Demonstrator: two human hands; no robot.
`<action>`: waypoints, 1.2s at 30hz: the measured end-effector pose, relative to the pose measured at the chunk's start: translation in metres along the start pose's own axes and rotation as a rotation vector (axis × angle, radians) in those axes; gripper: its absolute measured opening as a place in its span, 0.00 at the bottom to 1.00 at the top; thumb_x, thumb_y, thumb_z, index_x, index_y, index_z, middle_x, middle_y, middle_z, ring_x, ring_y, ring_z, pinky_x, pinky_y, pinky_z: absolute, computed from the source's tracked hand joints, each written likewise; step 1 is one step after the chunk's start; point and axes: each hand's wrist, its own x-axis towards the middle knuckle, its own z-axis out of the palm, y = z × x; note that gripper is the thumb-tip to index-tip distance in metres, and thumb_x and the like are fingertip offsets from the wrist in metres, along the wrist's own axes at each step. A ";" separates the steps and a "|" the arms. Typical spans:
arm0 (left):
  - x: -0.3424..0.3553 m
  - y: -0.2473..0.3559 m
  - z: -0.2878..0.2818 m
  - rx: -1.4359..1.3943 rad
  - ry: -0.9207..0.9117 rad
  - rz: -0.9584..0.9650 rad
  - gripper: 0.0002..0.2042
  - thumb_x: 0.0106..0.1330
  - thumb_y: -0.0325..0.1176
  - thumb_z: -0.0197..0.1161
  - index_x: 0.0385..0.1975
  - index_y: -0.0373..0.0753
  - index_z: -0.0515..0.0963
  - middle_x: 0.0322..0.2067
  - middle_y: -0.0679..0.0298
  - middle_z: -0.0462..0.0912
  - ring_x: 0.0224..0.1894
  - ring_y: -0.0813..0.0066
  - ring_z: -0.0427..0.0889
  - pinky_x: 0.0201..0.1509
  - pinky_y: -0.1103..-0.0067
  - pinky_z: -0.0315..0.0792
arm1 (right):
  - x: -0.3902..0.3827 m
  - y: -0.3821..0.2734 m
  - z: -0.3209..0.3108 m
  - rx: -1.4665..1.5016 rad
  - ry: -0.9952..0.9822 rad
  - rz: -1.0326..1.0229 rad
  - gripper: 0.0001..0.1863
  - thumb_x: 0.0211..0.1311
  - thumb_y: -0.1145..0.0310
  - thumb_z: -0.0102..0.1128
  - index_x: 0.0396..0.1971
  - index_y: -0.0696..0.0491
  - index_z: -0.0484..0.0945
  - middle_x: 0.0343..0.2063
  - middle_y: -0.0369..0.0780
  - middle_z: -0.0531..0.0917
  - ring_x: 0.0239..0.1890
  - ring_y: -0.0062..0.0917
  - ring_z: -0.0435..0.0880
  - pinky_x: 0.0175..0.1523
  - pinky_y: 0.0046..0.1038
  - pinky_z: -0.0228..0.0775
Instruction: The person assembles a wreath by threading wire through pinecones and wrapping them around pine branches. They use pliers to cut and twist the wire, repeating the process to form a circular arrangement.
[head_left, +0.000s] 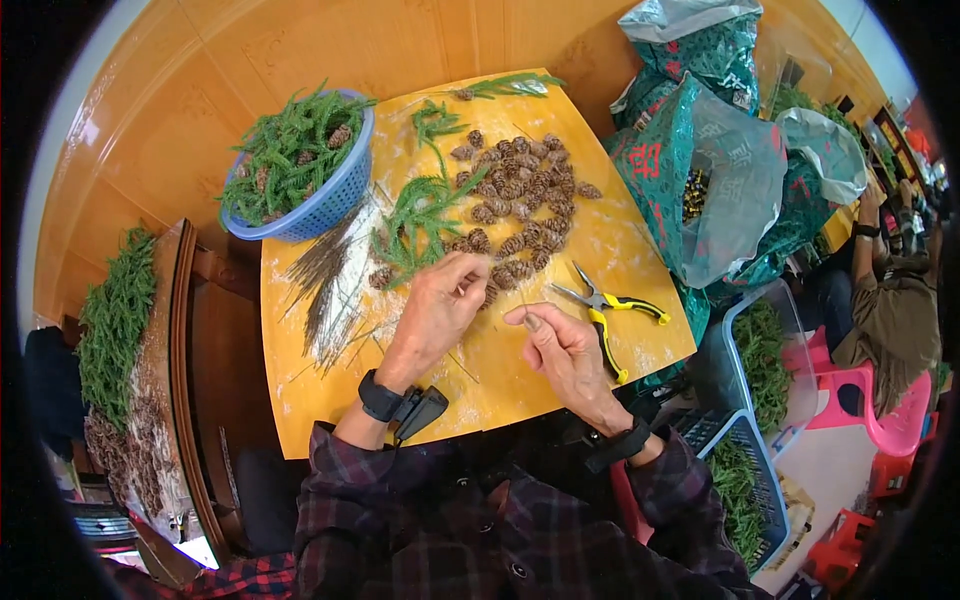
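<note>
Over the yellow board [640, 250], my left hand [436, 312] is closed in a pinch beside the pine cones; what it holds, if anything, is too small to make out. To its right, my right hand [566, 352] has thumb and forefinger pressed together and the other fingers curled in, also on something I cannot make out. A heap of brown pine cones [525, 185] lies just beyond both hands. Green artificial pine sprigs [415, 222] lie left of the heap. Pliers [604, 300] with yellow and black handles rest partly open beside my right hand.
A blue basket [300, 222] full of green sprigs stands at the far left, beside a bundle of thin dark wires [325, 275]. Green bags [665, 165] crowd the right edge. Crates [770, 480] of greenery sit lower right, near a pink chair [905, 420] with a seated person.
</note>
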 end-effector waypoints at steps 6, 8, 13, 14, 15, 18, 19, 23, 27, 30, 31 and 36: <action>-0.004 -0.001 0.005 0.219 0.062 0.048 0.09 0.57 0.27 0.59 0.36 0.32 0.73 0.29 0.56 0.70 0.34 0.62 0.73 0.38 0.70 0.69 | 0.004 0.014 -0.004 -0.082 -0.001 -0.023 0.13 0.70 0.62 0.44 0.40 0.54 0.76 0.14 0.27 0.66 0.18 0.08 0.61 0.24 0.13 0.51; -0.006 -0.001 0.008 0.435 0.075 0.108 0.08 0.60 0.27 0.58 0.37 0.31 0.73 0.29 0.57 0.72 0.32 0.68 0.75 0.34 0.75 0.70 | 0.004 0.016 -0.004 -0.049 0.036 -0.036 0.13 0.71 0.62 0.44 0.40 0.54 0.76 0.14 0.27 0.66 0.18 0.08 0.61 0.24 0.13 0.51; -0.003 -0.009 0.017 0.771 0.105 0.295 0.08 0.61 0.29 0.57 0.36 0.30 0.73 0.28 0.58 0.71 0.32 0.69 0.75 0.36 0.75 0.70 | 0.006 0.011 -0.004 -0.033 0.053 -0.013 0.12 0.71 0.66 0.43 0.38 0.55 0.76 0.14 0.27 0.65 0.18 0.09 0.61 0.24 0.14 0.52; -0.004 -0.010 0.014 0.619 0.066 0.218 0.08 0.62 0.29 0.57 0.37 0.31 0.74 0.30 0.58 0.73 0.33 0.69 0.75 0.37 0.75 0.70 | 0.006 0.011 -0.004 -0.033 0.060 -0.009 0.12 0.71 0.66 0.43 0.38 0.55 0.76 0.14 0.27 0.65 0.18 0.09 0.61 0.24 0.14 0.52; -0.005 -0.010 0.011 0.467 0.026 0.140 0.09 0.62 0.30 0.57 0.38 0.32 0.74 0.31 0.59 0.74 0.34 0.69 0.75 0.37 0.75 0.70 | 0.006 0.012 -0.003 -0.031 0.056 -0.015 0.12 0.71 0.66 0.44 0.38 0.55 0.76 0.14 0.27 0.65 0.18 0.09 0.61 0.23 0.14 0.52; -0.005 -0.015 0.009 0.090 -0.022 -0.021 0.09 0.63 0.30 0.56 0.39 0.33 0.75 0.35 0.60 0.76 0.36 0.69 0.75 0.39 0.74 0.71 | 0.006 0.014 -0.003 -0.026 0.047 -0.026 0.12 0.71 0.66 0.44 0.38 0.55 0.76 0.14 0.27 0.64 0.18 0.08 0.61 0.23 0.14 0.51; -0.005 -0.017 0.009 -0.137 -0.025 -0.101 0.09 0.64 0.30 0.55 0.40 0.33 0.75 0.37 0.61 0.76 0.37 0.69 0.76 0.40 0.74 0.72 | 0.006 0.015 -0.004 -0.047 0.037 -0.030 0.12 0.71 0.65 0.44 0.38 0.55 0.76 0.14 0.27 0.65 0.18 0.08 0.61 0.23 0.14 0.51; -0.003 -0.027 0.011 -0.647 -0.014 -0.260 0.09 0.65 0.29 0.52 0.41 0.32 0.74 0.42 0.59 0.77 0.42 0.68 0.76 0.45 0.75 0.72 | 0.007 0.017 -0.003 -0.125 0.017 -0.071 0.13 0.70 0.64 0.45 0.39 0.55 0.76 0.15 0.28 0.67 0.19 0.09 0.62 0.24 0.14 0.52; -0.006 -0.027 0.010 -1.082 -0.115 -0.389 0.11 0.66 0.28 0.50 0.44 0.30 0.72 0.43 0.55 0.77 0.45 0.67 0.76 0.50 0.76 0.71 | 0.006 0.018 0.000 -0.214 0.024 -0.143 0.13 0.70 0.64 0.45 0.39 0.56 0.77 0.16 0.29 0.69 0.20 0.10 0.64 0.25 0.14 0.56; -0.010 -0.023 0.014 -1.204 -0.171 -0.407 0.13 0.66 0.28 0.49 0.46 0.29 0.71 0.44 0.52 0.76 0.47 0.66 0.76 0.53 0.76 0.71 | 0.007 0.018 -0.001 -0.245 0.031 -0.148 0.13 0.70 0.65 0.45 0.38 0.56 0.77 0.16 0.29 0.70 0.20 0.11 0.65 0.26 0.15 0.58; -0.011 -0.020 0.015 -1.180 -0.163 -0.384 0.13 0.66 0.28 0.48 0.48 0.28 0.70 0.44 0.51 0.76 0.47 0.66 0.76 0.54 0.76 0.71 | 0.009 0.019 -0.002 -0.224 0.021 -0.148 0.13 0.70 0.65 0.45 0.38 0.56 0.77 0.16 0.29 0.69 0.20 0.11 0.65 0.26 0.15 0.58; -0.012 -0.005 0.020 -1.094 -0.095 -0.382 0.15 0.67 0.27 0.47 0.51 0.28 0.68 0.46 0.50 0.75 0.49 0.65 0.76 0.55 0.74 0.71 | 0.008 0.021 -0.001 -0.166 0.028 -0.145 0.12 0.70 0.66 0.45 0.38 0.57 0.77 0.15 0.29 0.69 0.19 0.11 0.65 0.26 0.15 0.58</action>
